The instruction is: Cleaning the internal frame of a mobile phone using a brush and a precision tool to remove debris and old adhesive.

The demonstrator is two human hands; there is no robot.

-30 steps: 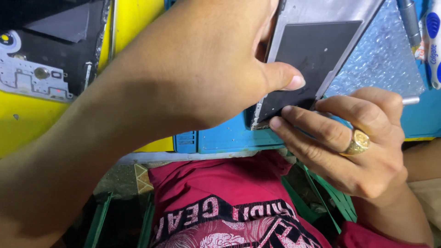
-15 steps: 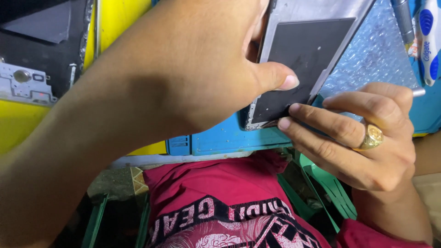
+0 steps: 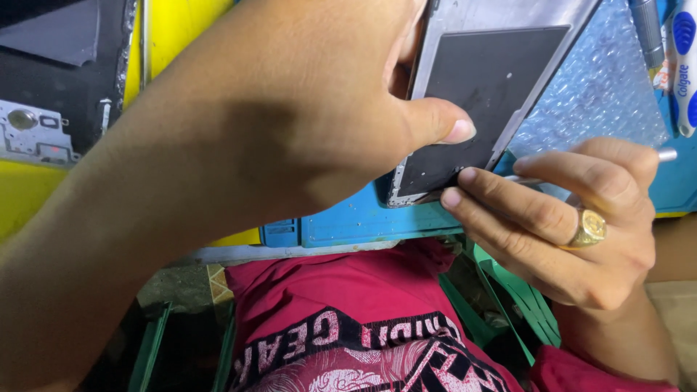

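My left hand [image 3: 312,123] reaches across the view and grips a flat silver device frame with a dark grey panel [image 3: 486,80], its thumb pressed on the panel's lower part. My right hand [image 3: 573,225], with a gold ring, pinches a thin metal tool [image 3: 664,154]. The tool's front end lies at the frame's lower corner, hidden under my fingers. The frame rests tilted over a blue work mat [image 3: 348,221].
A sheet of bubble wrap [image 3: 595,87] lies under the frame at the right. A blue and white toothbrush [image 3: 682,51] sits at the far right edge. Black opened device parts [image 3: 43,123] lie on the yellow surface [image 3: 181,29] at left. Green chair slats [image 3: 523,305] show below.
The view has shifted slightly. My right hand has edged a little closer to the frame's lower corner. My left hand keeps the same grip.
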